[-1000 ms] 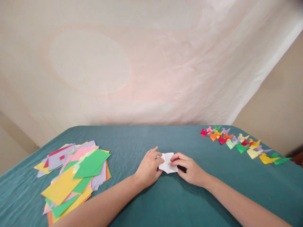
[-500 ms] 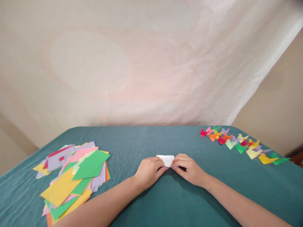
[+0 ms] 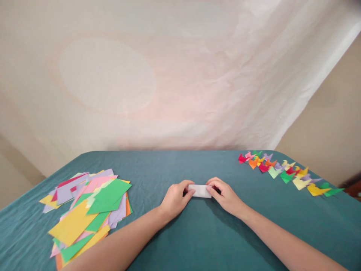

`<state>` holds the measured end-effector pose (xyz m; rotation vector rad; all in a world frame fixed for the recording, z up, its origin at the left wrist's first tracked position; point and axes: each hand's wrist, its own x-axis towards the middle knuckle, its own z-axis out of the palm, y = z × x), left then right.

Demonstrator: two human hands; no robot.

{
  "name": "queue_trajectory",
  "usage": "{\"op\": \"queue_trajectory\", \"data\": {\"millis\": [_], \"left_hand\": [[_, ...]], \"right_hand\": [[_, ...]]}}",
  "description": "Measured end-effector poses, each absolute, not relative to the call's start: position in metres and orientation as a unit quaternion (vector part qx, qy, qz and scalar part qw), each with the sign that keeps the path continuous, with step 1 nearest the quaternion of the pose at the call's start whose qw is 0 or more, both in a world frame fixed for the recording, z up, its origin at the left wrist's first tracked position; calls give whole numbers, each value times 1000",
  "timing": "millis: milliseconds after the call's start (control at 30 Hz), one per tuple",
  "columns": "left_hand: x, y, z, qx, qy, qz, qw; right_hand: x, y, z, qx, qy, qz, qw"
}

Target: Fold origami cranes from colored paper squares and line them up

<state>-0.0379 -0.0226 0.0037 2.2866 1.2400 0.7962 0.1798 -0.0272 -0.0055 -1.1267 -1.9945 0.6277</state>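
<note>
Between my hands, at the middle of the table, is a small white sheet of paper folded into a narrow strip. My left hand pinches its left end, thumb in front and fingers behind. The right end is gripped by my right hand, with the thumb on the near face and the fingers curled at the far edge. The paper's two ends are partly hidden by my fingertips.
A loose pile of coloured paper sheets lies on the left of the green-covered table. Several small folded paper birds stand in rows at the right. A pale cloth hangs behind the table.
The paper has gone from a half-raised sheet to a narrower, flatter strip. My thumbs have come up onto its near face, and my hands have moved slightly apart.
</note>
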Motion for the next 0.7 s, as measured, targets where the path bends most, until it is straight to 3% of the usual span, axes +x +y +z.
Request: {"op": "queue_trajectory", "data": {"millis": [100,200,300,700], "left_hand": [[-38,-23,2,822,445,300,188],[-35,-31,9,861,392,307,103],[-30,-46,18,915,322,240,30],[-24,-66,12,933,354,40,44]], "right_hand": [[178,-22,-12,-464,-773,244,356],[177,-18,-15,-475,-772,244,346],[178,-16,-15,-468,-775,250,343],[176,-16,-20,-466,-765,224,384]]}}
